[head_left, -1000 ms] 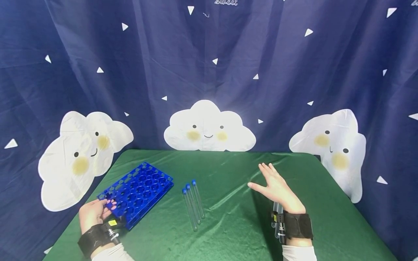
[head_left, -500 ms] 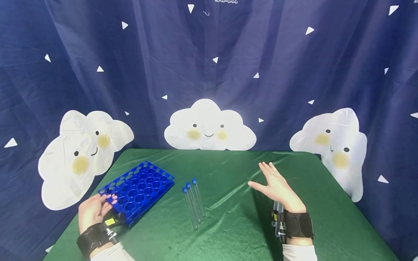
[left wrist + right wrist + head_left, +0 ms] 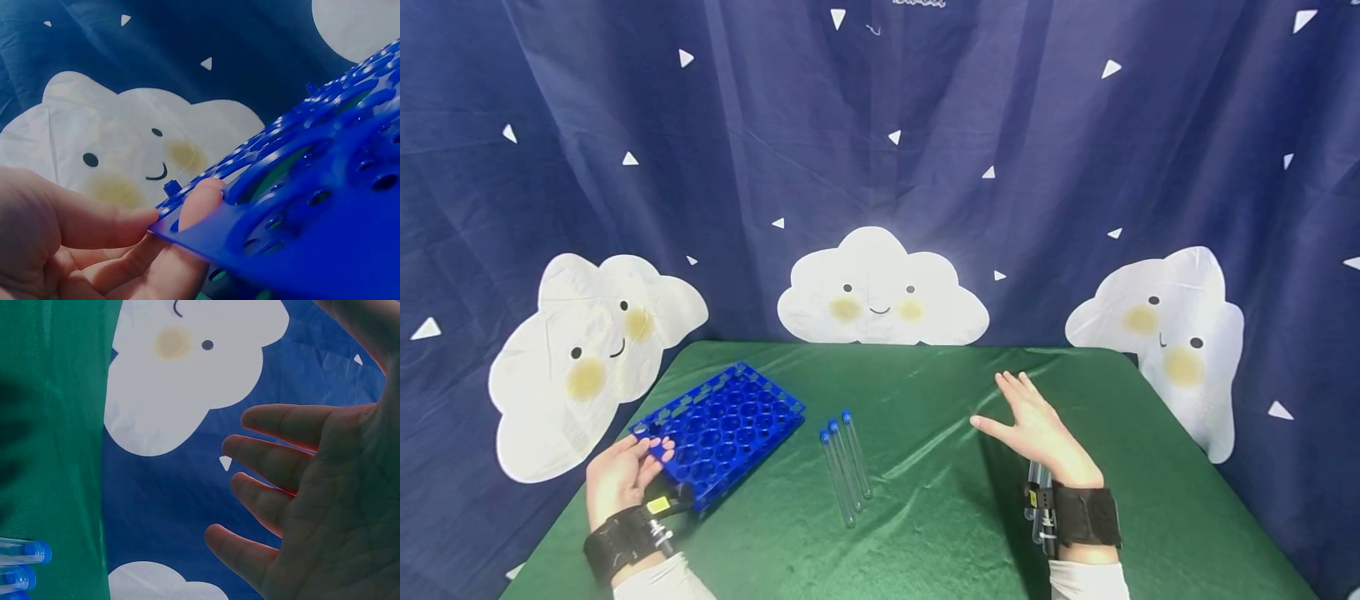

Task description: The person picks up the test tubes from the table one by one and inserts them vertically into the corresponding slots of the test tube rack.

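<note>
**Left hand gripped the near corner of the blue rack; right hand hovered spread over the cloth**

The blue test-tube rack [image 3: 722, 429] lay on the left part of the green table [image 3: 940, 517], its near corner raised off the cloth. The left hand [image 3: 621, 475] held that corner: in the left wrist view the thumb pressed on the top plate while the fingers [image 3: 200, 200] curled up from beneath, one fingertip showing through a hole of the rack [image 3: 312, 206]. So the hand was closed round the rack's edge in a pinch.

Just to the right of the rack, three clear tubes with blue caps [image 3: 846, 467] lay side by side on the cloth, caps pointing away from the person; their caps [image 3: 25, 562] showed at the lower left of the right wrist view.

Further right, well apart from the tubes, the right hand [image 3: 1037, 429] was held above the table with the fingers [image 3: 275, 462] straight and fanned apart, the thumb stretched toward the tubes. It held nothing.

Both wrists wore black straps. Behind the table hung a dark blue curtain [image 3: 880, 125] with white triangles and smiling white clouds [image 3: 880, 292].
</note>
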`<state>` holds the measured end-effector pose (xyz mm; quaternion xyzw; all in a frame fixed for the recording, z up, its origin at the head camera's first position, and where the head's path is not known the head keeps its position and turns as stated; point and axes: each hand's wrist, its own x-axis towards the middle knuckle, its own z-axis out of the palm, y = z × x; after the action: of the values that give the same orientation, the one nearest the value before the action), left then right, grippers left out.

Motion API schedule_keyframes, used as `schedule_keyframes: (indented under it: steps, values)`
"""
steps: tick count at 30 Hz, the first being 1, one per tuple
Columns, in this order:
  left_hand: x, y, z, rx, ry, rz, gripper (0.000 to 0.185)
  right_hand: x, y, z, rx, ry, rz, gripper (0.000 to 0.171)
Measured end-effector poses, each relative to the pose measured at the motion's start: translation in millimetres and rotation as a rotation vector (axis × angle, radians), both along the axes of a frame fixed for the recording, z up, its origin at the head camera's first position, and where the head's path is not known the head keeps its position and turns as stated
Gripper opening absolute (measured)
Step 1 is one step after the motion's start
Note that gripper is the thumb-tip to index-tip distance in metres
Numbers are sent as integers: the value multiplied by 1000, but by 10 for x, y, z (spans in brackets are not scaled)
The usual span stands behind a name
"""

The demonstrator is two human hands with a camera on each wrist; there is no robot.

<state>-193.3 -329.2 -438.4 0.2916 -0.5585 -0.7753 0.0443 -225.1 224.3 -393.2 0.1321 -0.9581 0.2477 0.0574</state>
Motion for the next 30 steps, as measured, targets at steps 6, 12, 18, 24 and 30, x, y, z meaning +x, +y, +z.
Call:
schedule_keyframes:
  steps: [6,12,18,24,30]
  values:
    - [-52,99,50,-15,31,-6,58,-12,7,-6,-2,-4,1,89]
    - [-113,197,103,16,62,31,43,-24,12,-22,-5,2,5,88]
    - [-219,330,154,44,145,30,24,-23,-3,-29,-1,-1,4,88]
    - [-365,541,182,7,194,-30,34,-11,-34,-26,-8,-29,9,89]
    - [-502,780,188,-47,236,-112,44,-7,-94,-32,-19,-81,13,90]
